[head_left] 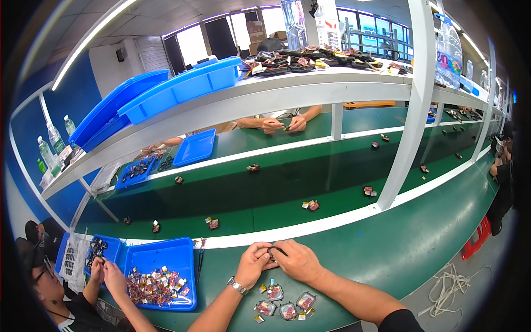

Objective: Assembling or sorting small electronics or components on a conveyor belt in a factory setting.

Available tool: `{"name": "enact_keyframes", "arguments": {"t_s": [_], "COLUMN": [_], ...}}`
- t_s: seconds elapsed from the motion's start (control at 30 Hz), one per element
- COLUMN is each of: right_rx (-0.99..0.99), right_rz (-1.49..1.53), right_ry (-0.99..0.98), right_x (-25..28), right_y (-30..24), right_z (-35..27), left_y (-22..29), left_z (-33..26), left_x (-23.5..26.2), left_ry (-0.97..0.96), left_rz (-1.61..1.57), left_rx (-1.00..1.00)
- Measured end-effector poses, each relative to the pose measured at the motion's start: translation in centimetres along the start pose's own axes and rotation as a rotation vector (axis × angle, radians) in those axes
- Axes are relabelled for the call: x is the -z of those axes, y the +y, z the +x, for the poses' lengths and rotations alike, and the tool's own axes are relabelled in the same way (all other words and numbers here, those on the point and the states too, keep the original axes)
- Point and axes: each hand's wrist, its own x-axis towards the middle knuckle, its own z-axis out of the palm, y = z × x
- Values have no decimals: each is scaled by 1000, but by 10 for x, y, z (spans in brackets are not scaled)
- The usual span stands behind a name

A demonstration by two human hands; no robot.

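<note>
Your left hand [251, 268] and right hand [298, 261] grasp a black part [271, 254] in their fingers, right of the blue tray [195, 271]; four circuit pieces [287, 311] lie there on the tabletop [354, 243]; far above-right of it, a bottle [446, 44] wears a multicoloured printed label [448, 63]

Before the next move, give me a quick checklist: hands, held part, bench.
1. Hands free: not ok; left hand and right hand are both on a small black part.
2. Its condition: cannot tell; fingers cover much of it.
3. Loose assemblies apart from both hands: ok; they lie on the green table, nearer the wearer.
4. Blue bin stocked: ok; small parts heaped inside.
5. Co-worker's hands apart from the wearer's: ok; off to the left.
</note>
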Motion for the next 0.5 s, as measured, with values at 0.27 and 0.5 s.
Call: {"name": "enact_keyframes", "arguments": {"t_s": [0.27,0.5], "right_rx": [-7,87], "right_rz": [45,35], "right_ry": [-33,-1], "right_x": [0,1], "right_y": [1,3], "right_z": [0,2], "left_y": [2,1], "left_z": [0,0], "left_x": [-3,-2], "left_ry": [-9,12], "left_rz": [3,30], "left_rx": [11,15]}}
